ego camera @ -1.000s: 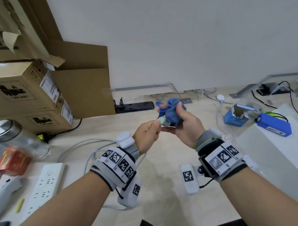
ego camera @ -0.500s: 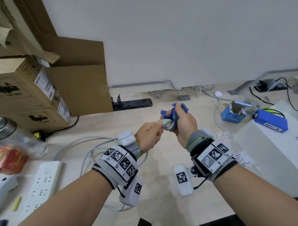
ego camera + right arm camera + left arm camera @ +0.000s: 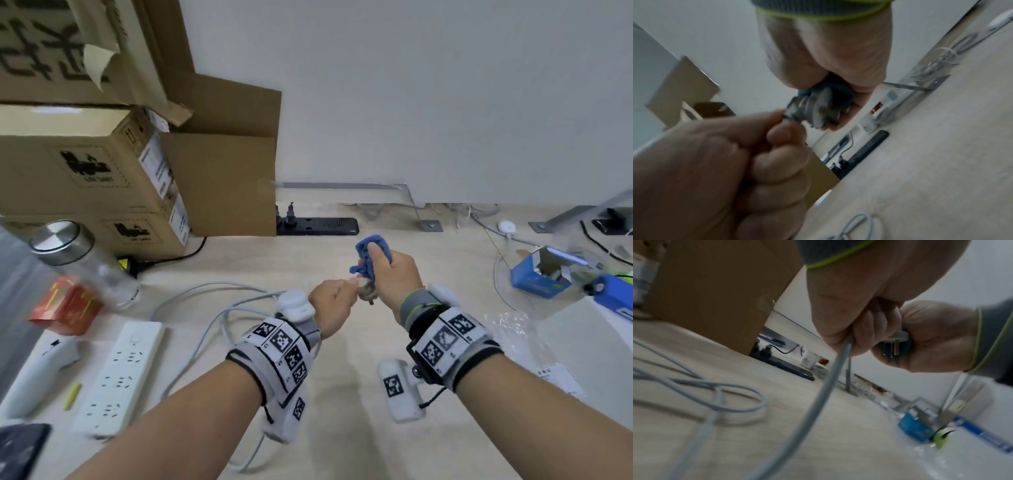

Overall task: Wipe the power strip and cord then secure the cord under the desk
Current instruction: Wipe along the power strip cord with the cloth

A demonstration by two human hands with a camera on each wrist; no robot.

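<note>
A white power strip [image 3: 120, 377] lies flat on the desk at the lower left. Its grey cord [image 3: 205, 329] loops across the desk and rises to my hands [image 3: 818, 402]. My left hand [image 3: 330, 303] pinches the cord just behind its plug [image 3: 365, 291]. My right hand [image 3: 394, 274] holds a crumpled blue cloth [image 3: 371, 251] wrapped round the plug [image 3: 818, 112]. In the left wrist view the plug's metal prongs [image 3: 892, 348] stick out below the right palm. Both hands hover above the desk's middle.
Stacked cardboard boxes [image 3: 102, 171] fill the back left. A black power strip [image 3: 318, 226] lies by the wall. A steel-capped bottle [image 3: 82, 263] and a red box [image 3: 65, 306] stand left. A blue carton [image 3: 541, 274] and a white box [image 3: 589, 342] sit right.
Both hands have moved slightly nearer and lower with the plug, and the right hand has bunched the cloth tighter round it. The view has tipped a little.
</note>
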